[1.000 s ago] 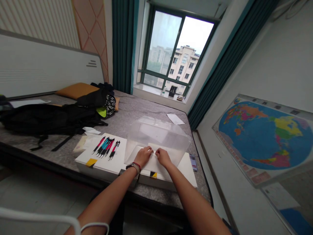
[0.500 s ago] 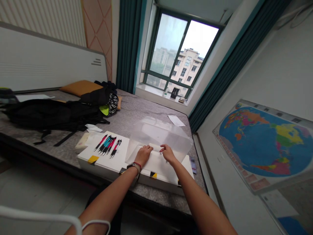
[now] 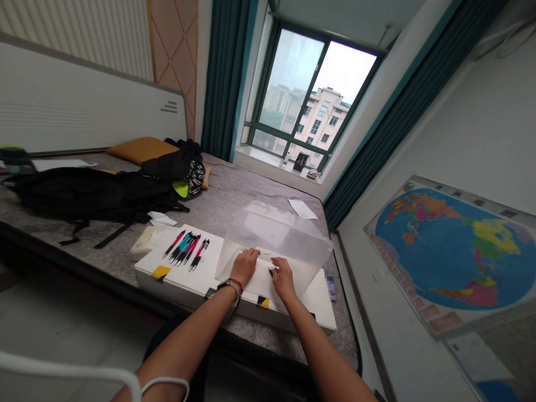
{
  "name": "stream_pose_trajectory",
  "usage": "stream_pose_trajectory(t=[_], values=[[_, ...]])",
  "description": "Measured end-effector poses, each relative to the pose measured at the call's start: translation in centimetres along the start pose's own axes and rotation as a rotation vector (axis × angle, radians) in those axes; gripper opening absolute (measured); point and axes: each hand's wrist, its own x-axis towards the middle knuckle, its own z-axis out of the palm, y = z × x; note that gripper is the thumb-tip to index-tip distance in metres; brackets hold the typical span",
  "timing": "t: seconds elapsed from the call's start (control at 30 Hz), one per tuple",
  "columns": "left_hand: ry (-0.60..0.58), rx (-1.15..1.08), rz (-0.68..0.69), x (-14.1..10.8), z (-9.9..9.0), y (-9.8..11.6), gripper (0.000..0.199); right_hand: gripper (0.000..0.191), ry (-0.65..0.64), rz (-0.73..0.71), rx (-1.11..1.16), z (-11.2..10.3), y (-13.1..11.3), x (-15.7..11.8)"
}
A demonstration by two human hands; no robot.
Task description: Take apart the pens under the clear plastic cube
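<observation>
My left hand [image 3: 246,267] has its fingers bent close together at the left end of a slim pale piece [image 3: 265,254], but I cannot tell whether they pinch it. My right hand [image 3: 283,277] is half curled just to the right, and a short black piece [image 3: 271,272] shows beside its fingers; whether I grip that, I cannot tell either. Both bits lie low before the far wall of my translucent plastic box [image 3: 276,231], a colourless, see-through tub resting on white boxes [image 3: 320,296]. To the left, a row of click pens [image 3: 182,250] slants across the white top, red and teal barrels with black grips and silvery tips pointing near. Yellow tape [image 3: 161,272] marks the near edge. Lettering on the world map [image 3: 456,245] on the right wall is too small to read, and a flat item [image 3: 330,286] at the right is blurred out. Everything sits on a grey marbled mattress [image 3: 251,190], with a black backpack [image 3: 87,195] and a mustard cushion [image 3: 140,149] at the far left, and green curtains [image 3: 226,72] flanking the far window [image 3: 312,95].
</observation>
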Motion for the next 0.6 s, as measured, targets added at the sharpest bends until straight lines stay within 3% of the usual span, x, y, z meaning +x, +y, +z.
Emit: stream_pose_trajectory(t=[0.17, 0.23, 0.37, 0.47, 0.6], values=[[0.027, 0.008, 0.013, 0.0, 0.2, -0.2, 0.027, 0.027, -0.081, 0.027, -0.159, -0.8, -0.1, -0.4], [0.028, 0.011, 0.023, 0.0, 0.2, -0.1, 0.027, 0.031, -0.127, 0.029, -0.226, -1.3, -0.1, -0.5], [0.013, -0.004, 0.034, 0.0, 0.1, -0.1, 0.027, 0.041, -0.352, -0.035, -0.366, -2.2, -0.2, 0.1], [-0.003, -0.01, 0.041, 0.0, 0.0, 0.0, 0.026, 0.037, -0.472, -0.045, -0.445, -2.9, -0.5, 1.0], [-0.006, -0.013, 0.045, 0.0, 0.0, 0.0, 0.026, 0.028, -0.525, -0.136, -0.487, -3.7, -1.1, 1.8]])
